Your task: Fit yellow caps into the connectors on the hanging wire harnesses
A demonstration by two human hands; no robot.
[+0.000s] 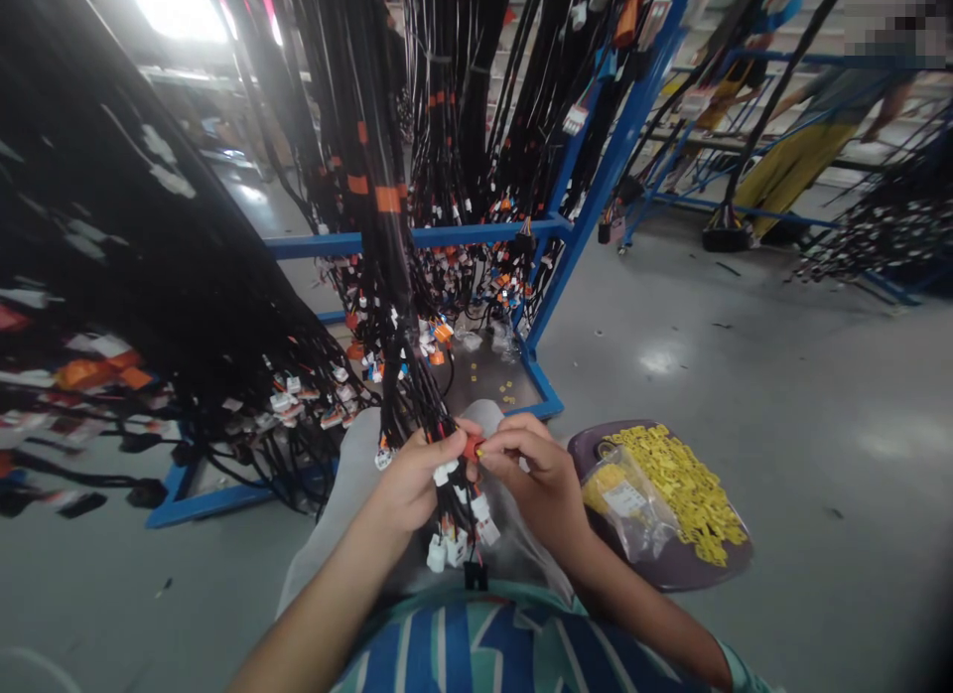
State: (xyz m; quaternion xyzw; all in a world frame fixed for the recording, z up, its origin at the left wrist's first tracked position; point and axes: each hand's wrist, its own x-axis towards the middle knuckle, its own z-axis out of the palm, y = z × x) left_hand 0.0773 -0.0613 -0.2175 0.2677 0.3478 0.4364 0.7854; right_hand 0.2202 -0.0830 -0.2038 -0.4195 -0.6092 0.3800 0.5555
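An orange-red connector (472, 446) on a black wire harness (428, 390) is pinched in my left hand (412, 483), above my lap. Opposite it, my right hand (542, 472) closes its thumb and fingertips on a small yellow clip (480, 453) right at the connector's face. How far the clip sits in the connector is too small to tell. Below the hands, several white connectors (451, 548) and a black connector (475, 575) dangle from the same harness. To the right, a dark stool seat (585, 437) carries a heap of yellow clips (674, 480).
A blue metal rack (596, 167) stands ahead, hung with thick bundles of harnesses (447, 157). More harnesses (149, 226) hang close on the left. A clear plastic bag (632, 504) lies on the stool. At the far right a person in yellow trousers (800, 167) stands by another rack.
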